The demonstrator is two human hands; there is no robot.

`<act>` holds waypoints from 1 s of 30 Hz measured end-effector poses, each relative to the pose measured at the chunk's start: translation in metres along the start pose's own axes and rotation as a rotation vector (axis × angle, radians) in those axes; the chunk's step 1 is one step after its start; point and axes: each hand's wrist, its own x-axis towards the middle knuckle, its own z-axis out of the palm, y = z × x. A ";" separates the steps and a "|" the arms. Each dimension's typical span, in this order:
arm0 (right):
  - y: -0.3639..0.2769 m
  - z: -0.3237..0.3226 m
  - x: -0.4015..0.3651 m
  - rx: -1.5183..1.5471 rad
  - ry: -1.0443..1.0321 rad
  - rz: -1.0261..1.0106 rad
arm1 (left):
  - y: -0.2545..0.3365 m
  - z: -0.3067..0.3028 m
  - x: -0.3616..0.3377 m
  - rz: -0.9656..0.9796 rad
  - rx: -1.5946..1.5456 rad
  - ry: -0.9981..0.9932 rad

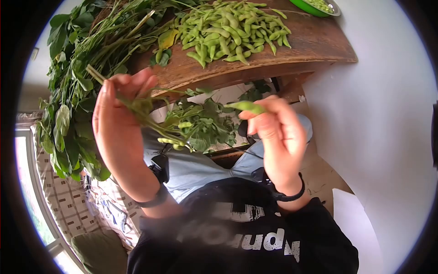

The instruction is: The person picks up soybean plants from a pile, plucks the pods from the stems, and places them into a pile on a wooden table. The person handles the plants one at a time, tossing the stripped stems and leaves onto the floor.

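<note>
My left hand (116, 132) is closed around a soybean stalk (95, 74), whose cut end sticks up past the fingers. The stalk's lower part slants down to the right, with a few pods (171, 142) still attached. Between the thumb and fingers of my right hand (284, 132) is a single green soybean pod (248, 107), held apart from the stalk. Beyond both hands, a heap of picked pods (232, 29) lies on the wooden table (315, 43).
Leafy soybean plants (75, 96) pile up on the table's left and hang over its edge. A green-and-metal bowl (315, 7) with light green contents stands at the far right. Stripped leaves (210, 130) lie below, between my knees. A white wall (378, 91) borders the right side.
</note>
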 end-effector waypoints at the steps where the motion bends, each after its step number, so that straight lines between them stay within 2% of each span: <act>1: -0.003 0.001 0.005 -0.034 0.007 -0.076 | -0.002 0.000 -0.003 -0.043 -0.060 -0.034; 3: -0.002 -0.001 0.024 -0.190 0.076 -0.391 | -0.003 0.001 -0.005 -0.020 -0.039 -0.161; 4: -0.015 0.001 0.034 -0.410 0.169 -0.444 | 0.000 0.004 -0.007 -0.011 -0.038 -0.147; 5: -0.014 -0.002 0.054 -0.589 0.237 -0.585 | 0.003 0.007 -0.010 -0.004 -0.037 -0.136; 7: 0.013 -0.015 0.106 -0.914 0.182 -0.670 | 0.010 0.012 -0.015 -0.015 -0.027 -0.163; 9: 0.011 0.002 0.105 -0.966 0.189 -0.494 | 0.013 0.017 -0.019 0.040 -0.040 -0.123; 10: 0.005 0.011 0.093 -0.865 0.129 -0.448 | 0.013 0.006 -0.019 0.056 0.066 -0.272; 11: -0.003 0.026 0.075 -0.767 0.067 -0.394 | 0.014 0.006 -0.020 0.062 0.067 -0.264; 12: 0.003 0.035 0.066 -0.614 -0.070 -0.555 | 0.014 0.009 -0.023 0.053 0.063 -0.270; 14: 0.011 0.049 0.057 -0.574 -0.284 -0.709 | 0.012 0.008 -0.024 0.040 0.067 -0.327; 16: 0.020 0.057 0.047 -0.538 -0.326 -0.703 | 0.009 0.011 -0.026 0.035 0.071 -0.311; 17: 0.022 0.058 0.044 -0.525 -0.283 -0.673 | 0.007 0.014 -0.027 0.042 0.071 -0.297; 19: 0.019 0.057 0.033 -0.460 -0.219 -0.500 | 0.004 0.017 -0.028 0.062 0.035 -0.277; 20: 0.018 0.058 0.029 -0.430 -0.228 -0.487 | 0.003 0.017 -0.029 0.069 0.029 -0.292; 28: 0.029 0.055 0.032 -0.431 -0.345 -0.554 | 0.000 0.014 -0.035 0.122 0.114 -0.340; 30: 0.029 0.054 0.028 -0.427 -0.319 -0.504 | 0.001 0.014 -0.035 0.105 0.088 -0.333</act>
